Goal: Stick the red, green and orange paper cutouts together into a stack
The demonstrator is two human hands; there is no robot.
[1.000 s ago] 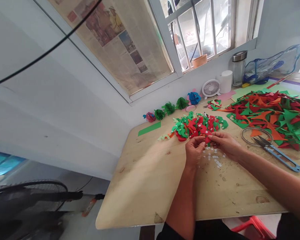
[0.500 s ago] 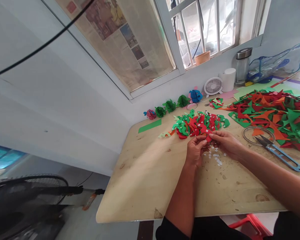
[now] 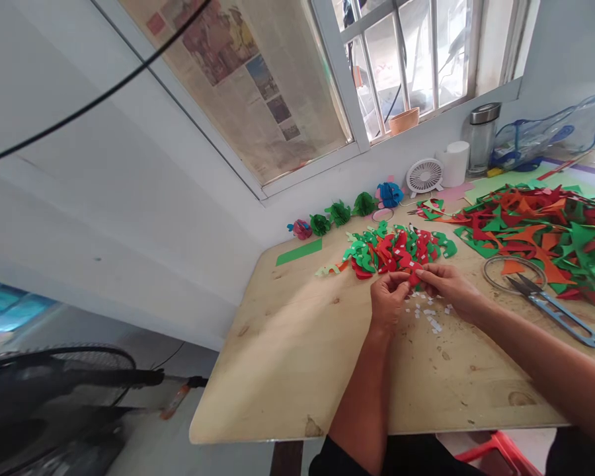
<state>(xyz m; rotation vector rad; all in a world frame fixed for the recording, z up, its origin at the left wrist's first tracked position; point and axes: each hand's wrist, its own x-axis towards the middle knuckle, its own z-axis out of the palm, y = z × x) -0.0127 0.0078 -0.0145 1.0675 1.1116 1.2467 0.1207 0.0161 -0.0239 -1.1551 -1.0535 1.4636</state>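
Note:
Between both hands is a small red paper cutout (image 3: 414, 277), pinched at its two sides just in front of a heap. My left hand (image 3: 389, 297) grips its left side with thumb and fingers closed. From the right, my right hand (image 3: 445, 284) pinches the other side. Right behind lies the pile of red, green and orange paper cutouts (image 3: 377, 250), several bearing small white squares. Small white paper bits (image 3: 432, 322) are scattered on the wooden table (image 3: 287, 357) below the hands. Part of the held cutout is hidden by fingers.
Blue-handled thread snips (image 3: 558, 311) and a metal ring (image 3: 490, 281) lie right of my right hand, beside a big heap of paper scraps (image 3: 540, 231). Along the wall stand paper honeycomb figures (image 3: 338, 211), a small white fan (image 3: 425, 176) and a glass bottle (image 3: 482, 142).
The red cutout has turned slightly between my fingers, and its white square no longer shows clearly. Both hands stay in nearly the same place; the camera view has shifted a little.

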